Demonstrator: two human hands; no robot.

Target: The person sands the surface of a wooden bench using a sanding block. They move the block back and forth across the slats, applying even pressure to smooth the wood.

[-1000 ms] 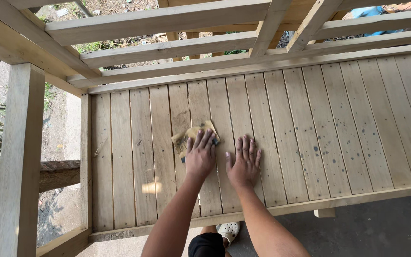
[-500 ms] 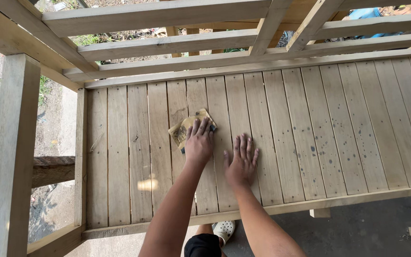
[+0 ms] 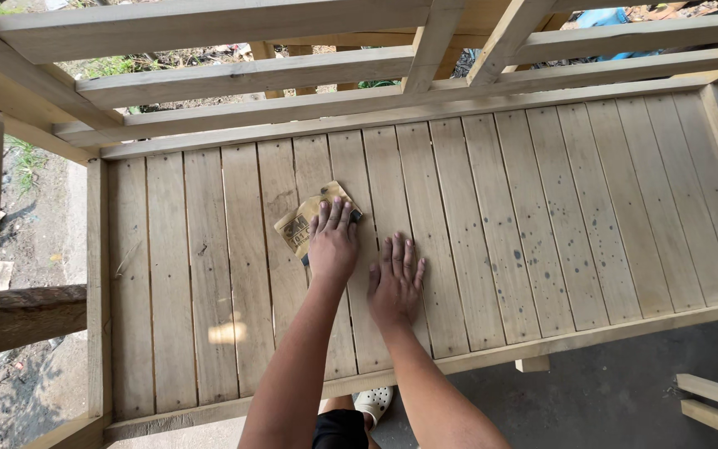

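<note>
Head view: left hand (image 3: 331, 245) presses flat, fingers spread, on the thin tan sandpaper sheet (image 3: 307, 223), judged light, flexible, best held by palm pressure; right hand (image 3: 395, 283) lies open on the pale slatted wooden bench seat (image 3: 542, 224).

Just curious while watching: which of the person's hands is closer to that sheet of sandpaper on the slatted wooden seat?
Left. The left hand lies flat on the sandpaper, its fingers pressing it onto the slats. The right hand rests flat on bare slats just right of it, apart from the sheet.
</note>
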